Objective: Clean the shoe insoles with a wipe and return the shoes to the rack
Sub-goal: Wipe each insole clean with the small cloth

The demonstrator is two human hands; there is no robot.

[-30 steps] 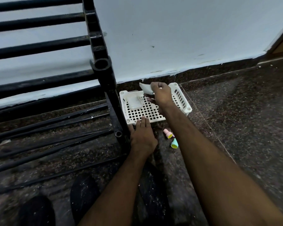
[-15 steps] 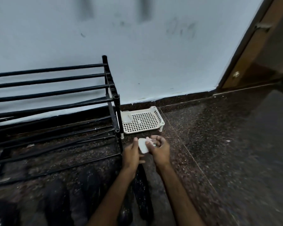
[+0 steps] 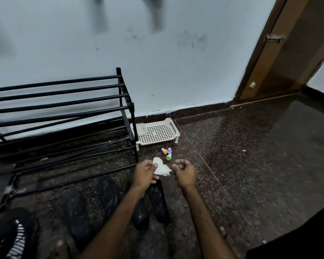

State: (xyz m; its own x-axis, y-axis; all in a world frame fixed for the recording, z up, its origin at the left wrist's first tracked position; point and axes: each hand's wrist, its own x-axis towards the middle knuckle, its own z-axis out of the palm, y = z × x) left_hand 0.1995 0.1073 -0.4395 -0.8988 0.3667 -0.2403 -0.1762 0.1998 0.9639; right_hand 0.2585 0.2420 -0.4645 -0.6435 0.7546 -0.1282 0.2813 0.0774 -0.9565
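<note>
My left hand (image 3: 145, 173) pinches a crumpled white wipe (image 3: 161, 168) between thumb and fingers, above the floor. My right hand (image 3: 185, 172) hovers just right of the wipe, fingers loosely curled and holding nothing. Several dark shoes lie on the floor below my hands: one (image 3: 158, 200) directly under them, another (image 3: 108, 193) further left, a third (image 3: 77, 215) beside that. The black metal shoe rack (image 3: 60, 109) stands at the left against the wall, with no shoes on its bars.
A white perforated plastic tray (image 3: 157, 131) sits by the wall right of the rack. Three small coloured caps (image 3: 166, 152) lie on the floor in front of it. A brown door (image 3: 288, 49) is at the right. Dark speckled floor (image 3: 251, 156) extends to the right.
My right hand took the wipe from the tray and brought it toward me. Both hands held it; now only the left pinches it, the wipe is unfolded, and the right has let go.
</note>
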